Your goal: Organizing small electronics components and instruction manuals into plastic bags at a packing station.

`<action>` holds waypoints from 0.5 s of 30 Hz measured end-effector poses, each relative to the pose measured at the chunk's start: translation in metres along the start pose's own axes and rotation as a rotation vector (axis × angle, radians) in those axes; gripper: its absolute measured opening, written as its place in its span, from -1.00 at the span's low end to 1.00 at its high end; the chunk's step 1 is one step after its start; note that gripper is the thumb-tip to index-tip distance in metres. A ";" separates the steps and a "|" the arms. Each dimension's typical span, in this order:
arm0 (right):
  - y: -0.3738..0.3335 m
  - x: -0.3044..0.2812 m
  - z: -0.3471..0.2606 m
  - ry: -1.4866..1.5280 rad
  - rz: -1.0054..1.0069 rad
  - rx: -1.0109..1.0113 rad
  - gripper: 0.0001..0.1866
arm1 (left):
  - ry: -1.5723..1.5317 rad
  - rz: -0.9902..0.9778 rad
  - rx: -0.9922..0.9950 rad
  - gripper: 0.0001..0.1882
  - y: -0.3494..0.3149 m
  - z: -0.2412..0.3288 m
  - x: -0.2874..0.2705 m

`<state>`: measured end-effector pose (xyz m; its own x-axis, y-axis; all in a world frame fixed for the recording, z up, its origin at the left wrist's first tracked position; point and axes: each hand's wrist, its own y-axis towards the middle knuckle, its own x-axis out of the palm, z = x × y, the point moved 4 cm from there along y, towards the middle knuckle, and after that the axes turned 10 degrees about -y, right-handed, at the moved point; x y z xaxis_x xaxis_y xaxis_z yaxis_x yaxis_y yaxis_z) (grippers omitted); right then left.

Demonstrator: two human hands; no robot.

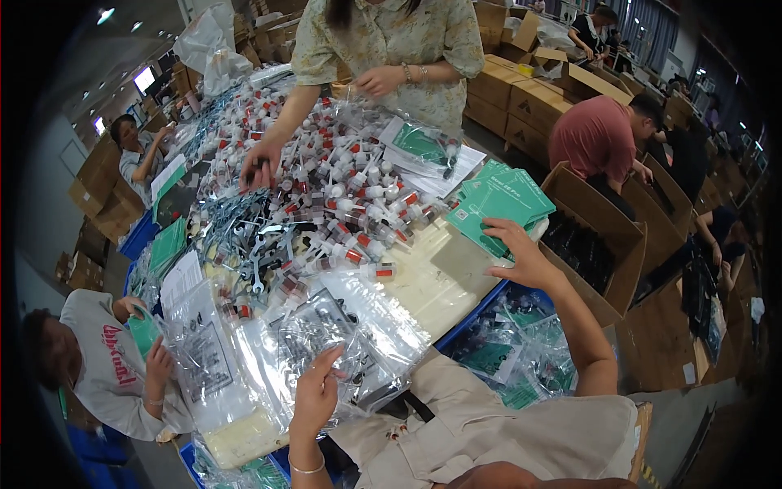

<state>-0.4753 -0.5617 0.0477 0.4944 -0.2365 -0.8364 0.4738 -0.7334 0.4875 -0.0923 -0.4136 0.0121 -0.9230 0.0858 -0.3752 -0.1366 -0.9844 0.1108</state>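
Observation:
My left hand (pixel 316 393) pinches the edge of a clear plastic bag (pixel 346 346) that lies in front of me at the table's near side. Through its film show a printed sheet and small dark parts. My right hand (pixel 525 259) reaches to the right side of the table, fingers spread, their tips at the edge of a fanned stack of green booklets (pixel 497 200). Beyond the bag spreads a heap of small clear bottles (pixel 350 204) with white caps and red parts. Metal wrenches (pixel 259 253) lie at the heap's near left.
A blue bin (pixel 464 322) of filled bags stands below my right arm. Behind it is a cardboard box (pixel 615 297) with black parts. Flat clear bags (pixel 236 387) lie left. One person (pixel 391 49) works across the table, another (pixel 114 359) at the left.

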 end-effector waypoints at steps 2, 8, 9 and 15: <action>-0.002 0.007 0.014 0.023 0.006 0.010 -0.61 | -0.003 -0.013 -0.009 -0.45 0.003 0.002 0.000; 0.007 0.013 -0.023 0.566 0.188 0.136 -0.70 | -0.160 -0.058 -0.147 -0.61 0.012 -0.012 0.002; 0.008 0.026 -0.050 0.855 0.185 0.054 -0.67 | -0.249 -0.110 -0.262 -0.68 0.016 -0.018 0.006; 0.004 0.081 -0.169 0.608 -0.271 -0.750 -0.70 | -0.799 0.012 -0.570 -0.75 0.037 -0.057 0.024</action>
<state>-0.3098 -0.4764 0.0242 0.4910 0.3988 -0.7745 0.8590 -0.0737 0.5066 -0.0993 -0.4566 -0.0452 -0.9235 -0.0530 0.3800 -0.1252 -0.8946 -0.4289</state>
